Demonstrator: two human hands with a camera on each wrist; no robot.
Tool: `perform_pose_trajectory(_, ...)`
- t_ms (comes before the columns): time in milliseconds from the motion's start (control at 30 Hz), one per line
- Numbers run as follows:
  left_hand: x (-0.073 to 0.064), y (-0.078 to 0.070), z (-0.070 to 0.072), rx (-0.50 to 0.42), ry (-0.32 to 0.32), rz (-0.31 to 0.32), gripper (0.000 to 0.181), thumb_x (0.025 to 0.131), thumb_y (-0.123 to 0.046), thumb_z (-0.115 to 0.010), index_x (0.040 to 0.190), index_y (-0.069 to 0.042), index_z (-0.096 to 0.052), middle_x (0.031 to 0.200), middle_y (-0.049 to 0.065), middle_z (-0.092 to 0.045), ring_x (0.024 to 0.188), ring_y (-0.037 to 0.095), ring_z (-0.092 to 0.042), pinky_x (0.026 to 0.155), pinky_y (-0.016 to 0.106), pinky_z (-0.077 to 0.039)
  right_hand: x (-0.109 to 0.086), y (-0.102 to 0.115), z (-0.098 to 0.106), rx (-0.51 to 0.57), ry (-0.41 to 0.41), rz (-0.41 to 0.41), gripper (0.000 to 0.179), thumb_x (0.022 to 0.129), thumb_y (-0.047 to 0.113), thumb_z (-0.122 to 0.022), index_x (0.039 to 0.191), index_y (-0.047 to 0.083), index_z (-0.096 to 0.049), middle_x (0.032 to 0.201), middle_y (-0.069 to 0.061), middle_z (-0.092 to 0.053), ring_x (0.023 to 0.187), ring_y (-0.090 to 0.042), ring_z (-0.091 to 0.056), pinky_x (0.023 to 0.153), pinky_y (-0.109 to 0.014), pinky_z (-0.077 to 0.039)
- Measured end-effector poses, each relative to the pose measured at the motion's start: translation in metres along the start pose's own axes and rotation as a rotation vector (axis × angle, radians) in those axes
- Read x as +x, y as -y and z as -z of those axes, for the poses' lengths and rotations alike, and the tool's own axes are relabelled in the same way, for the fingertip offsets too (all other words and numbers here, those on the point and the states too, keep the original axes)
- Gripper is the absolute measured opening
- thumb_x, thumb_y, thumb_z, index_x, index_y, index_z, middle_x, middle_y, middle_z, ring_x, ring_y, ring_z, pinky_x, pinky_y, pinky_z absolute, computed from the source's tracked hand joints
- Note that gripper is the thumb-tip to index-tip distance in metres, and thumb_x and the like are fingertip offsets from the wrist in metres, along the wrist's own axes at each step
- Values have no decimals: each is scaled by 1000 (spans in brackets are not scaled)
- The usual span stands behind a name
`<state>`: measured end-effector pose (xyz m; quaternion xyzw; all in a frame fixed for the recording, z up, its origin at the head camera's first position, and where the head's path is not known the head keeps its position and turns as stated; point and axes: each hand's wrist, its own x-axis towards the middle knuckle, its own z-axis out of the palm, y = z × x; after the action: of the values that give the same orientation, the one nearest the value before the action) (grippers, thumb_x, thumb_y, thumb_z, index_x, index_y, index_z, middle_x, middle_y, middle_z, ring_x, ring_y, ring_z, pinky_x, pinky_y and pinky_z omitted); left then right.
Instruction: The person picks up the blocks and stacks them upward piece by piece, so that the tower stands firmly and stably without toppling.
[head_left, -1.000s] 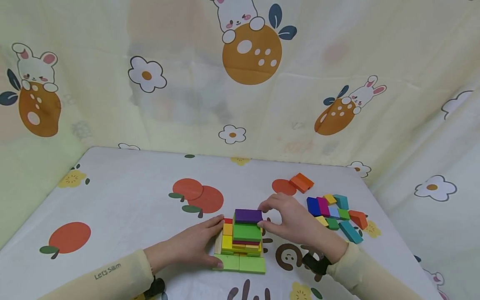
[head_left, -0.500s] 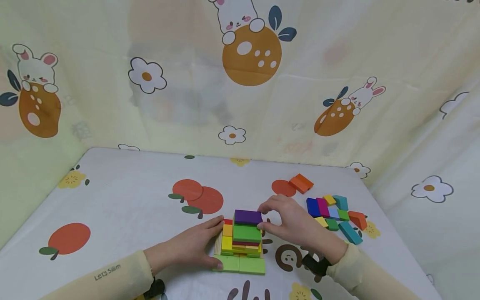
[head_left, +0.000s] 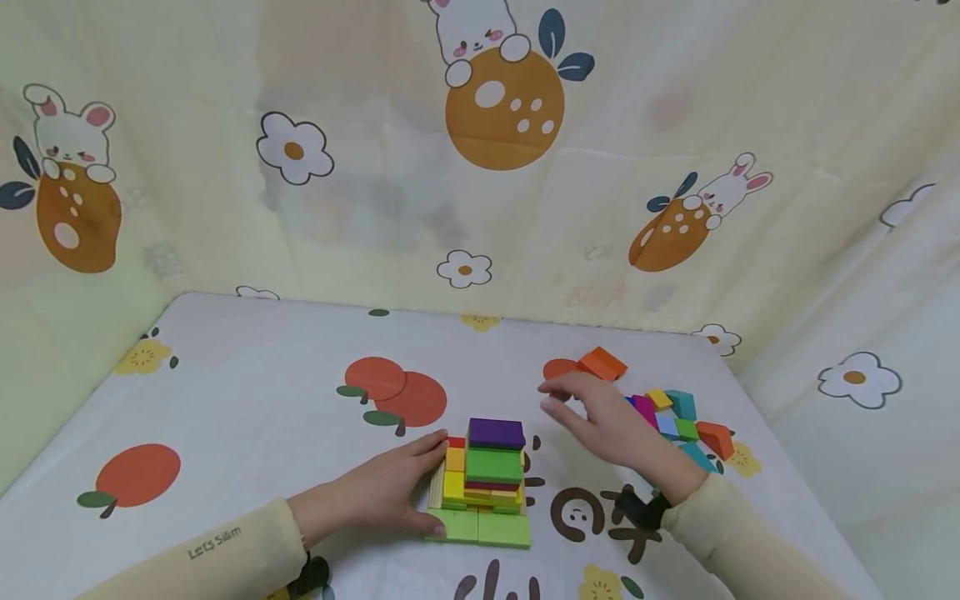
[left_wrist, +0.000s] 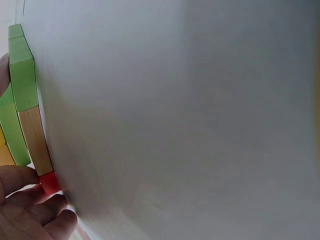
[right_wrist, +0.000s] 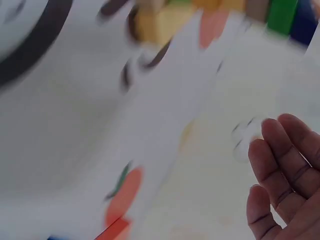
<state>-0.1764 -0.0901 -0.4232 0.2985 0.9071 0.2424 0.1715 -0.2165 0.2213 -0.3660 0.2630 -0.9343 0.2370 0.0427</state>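
A stack of coloured wooden blocks [head_left: 494,465] stands at the table's front middle, with a purple block [head_left: 497,433] on top of a green block [head_left: 493,467]. My left hand [head_left: 382,485] holds the stack's left side, its thumb on the light-green front block [head_left: 456,527] and its fingers at the back corner. In the left wrist view, these fingers bend around a red block [left_wrist: 49,183]. My right hand [head_left: 603,422] is in the air right of the stack, holding nothing. Its fingers [right_wrist: 275,170] look loosely extended in the right wrist view.
Several loose blocks [head_left: 686,429] lie on the right, partly hidden behind my right hand and forearm. Two orange blocks [head_left: 602,365] lie farther back. A patterned curtain [head_left: 360,217] hangs behind the white printed tablecloth [head_left: 262,392].
My right hand has let go of the purple block and moved right and slightly back, toward the loose blocks. The purple block stays on top. My left hand has not moved.
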Motion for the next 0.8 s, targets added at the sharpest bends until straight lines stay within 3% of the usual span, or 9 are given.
perform_pose_trajectory(133, -1, 0, 1, -6, 3, 2, 103, 77, -48, -87, 156, -4, -39, 168, 10, -30, 152, 31, -37, 119, 52, -40, 11, -40, 3, 10, -40, -120, 36, 108, 25, -52, 126, -2, -66, 111, -15, -73, 101, -31, -67, 90, -50, -58)
perform_pose_trajectory(333, 0, 1, 1, 1, 1, -6, 103, 77, -47, -87, 156, -4, -38, 168, 11, -30, 152, 31, -37, 119, 51, -40, 24, -89, 5, -36, -1, -284, 45, 110, 28, -47, 135, -8, -59, 132, -29, -64, 124, -48, -58, 106, -63, -47)
perform_pose_trajectory(567, 1, 2, 1, 4, 2, 2, 102, 78, -48, -86, 157, -5, -38, 169, 10, -29, 152, 30, -37, 119, 50, -40, 33, -115, -2, -178, 113, -412, 48, 106, 25, -55, 136, -12, -54, 127, -32, -61, 115, -47, -57, 101, -62, -50)
perform_pose_trajectory(800, 2, 2, -1, 15, 3, 7, 102, 77, -49, -86, 157, -6, -38, 169, 9, -29, 152, 29, -37, 119, 49, -40, 41, -126, -8, -270, 113, -457, 43, 98, 18, -65, 130, -11, -59, 119, -31, -63, 103, -42, -58, 94, -57, -54)
